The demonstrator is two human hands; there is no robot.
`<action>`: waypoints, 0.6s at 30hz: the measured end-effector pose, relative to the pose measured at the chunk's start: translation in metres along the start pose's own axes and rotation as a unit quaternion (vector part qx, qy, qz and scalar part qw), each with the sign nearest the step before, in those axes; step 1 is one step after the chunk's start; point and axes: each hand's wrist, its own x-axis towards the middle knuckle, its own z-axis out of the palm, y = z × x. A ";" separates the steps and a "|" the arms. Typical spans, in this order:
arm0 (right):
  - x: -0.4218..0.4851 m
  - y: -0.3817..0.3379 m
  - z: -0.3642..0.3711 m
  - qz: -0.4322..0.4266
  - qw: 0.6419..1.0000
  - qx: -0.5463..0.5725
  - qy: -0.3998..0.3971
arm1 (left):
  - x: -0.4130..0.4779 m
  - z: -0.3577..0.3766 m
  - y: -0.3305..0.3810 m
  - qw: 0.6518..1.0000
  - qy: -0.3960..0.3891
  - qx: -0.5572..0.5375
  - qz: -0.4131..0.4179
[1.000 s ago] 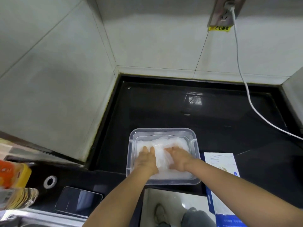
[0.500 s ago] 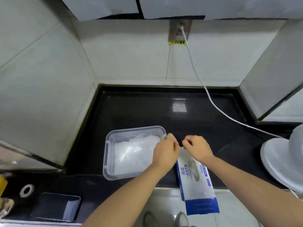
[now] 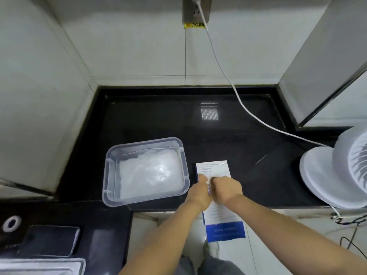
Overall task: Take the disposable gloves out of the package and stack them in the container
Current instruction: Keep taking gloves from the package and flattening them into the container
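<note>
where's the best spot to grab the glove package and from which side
Probably the blue end, taken from the near side. The glove package lies flat on the black counter, so its middle gives little to pinch, but that end overhangs the counter's front edge, leaving room for fingers below and a thumb on top. The left hand and right hand hold its middle.

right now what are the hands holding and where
Both grip the package at its middle: left hand at its left edge, right hand just beside it.
</note>
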 end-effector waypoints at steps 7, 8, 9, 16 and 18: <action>0.001 0.005 0.005 -0.009 0.998 0.042 0.046 | 0.003 0.009 -0.004 0.998 0.061 -0.013 0.005; 0.000 0.008 0.005 -0.007 0.996 0.073 0.047 | 0.004 0.010 -0.003 0.999 0.053 -0.005 0.005; 0.000 0.010 0.004 -0.001 0.992 0.113 0.048 | 0.004 0.010 -0.002 0.999 0.044 0.005 0.006; -0.001 0.038 -0.019 -0.031 0.856 0.515 0.043 | 0.010 0.014 -0.004 0.999 0.036 0.036 0.005; -0.005 0.044 -0.027 -0.038 0.817 0.572 0.060 | 0.011 0.013 -0.003 0.999 0.023 0.041 0.002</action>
